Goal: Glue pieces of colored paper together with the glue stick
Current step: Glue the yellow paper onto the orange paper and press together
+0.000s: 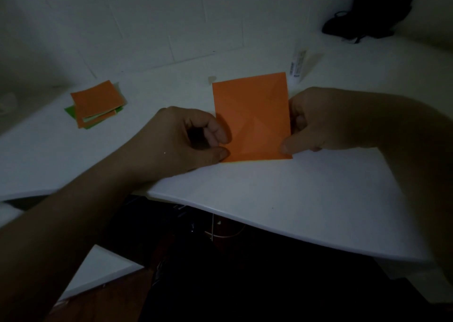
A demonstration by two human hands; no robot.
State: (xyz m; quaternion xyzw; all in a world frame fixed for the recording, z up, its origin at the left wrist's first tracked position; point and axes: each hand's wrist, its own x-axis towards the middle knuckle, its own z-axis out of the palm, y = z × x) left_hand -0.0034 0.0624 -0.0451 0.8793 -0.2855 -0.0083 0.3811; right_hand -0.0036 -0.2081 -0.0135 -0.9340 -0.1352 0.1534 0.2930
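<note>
The orange paper sheet (pixel 251 117) is held at the middle of the white bench (pixel 294 211), its lower edge at or just above the bench surface; contact cannot be confirmed in the dim light. Faint crease lines cross its face. The left hand (pixel 186 137) pinches the sheet's lower left corner between thumb and curled fingers. The right hand (pixel 326 120) grips the right edge, with the thumb pressed on the lower right corner and the fingers behind the sheet.

The glue stick (pixel 297 65) stands beyond the sheet's upper right corner, near it but not touching, capped and tilted in the wide-angle view. A stack of orange and green paper squares (pixel 96 104) lies well apart to the left on the bench. A dark object (pixel 362 20), too dim to identify, sits at the far right corner by the white tiled wall (pixel 147 22).
</note>
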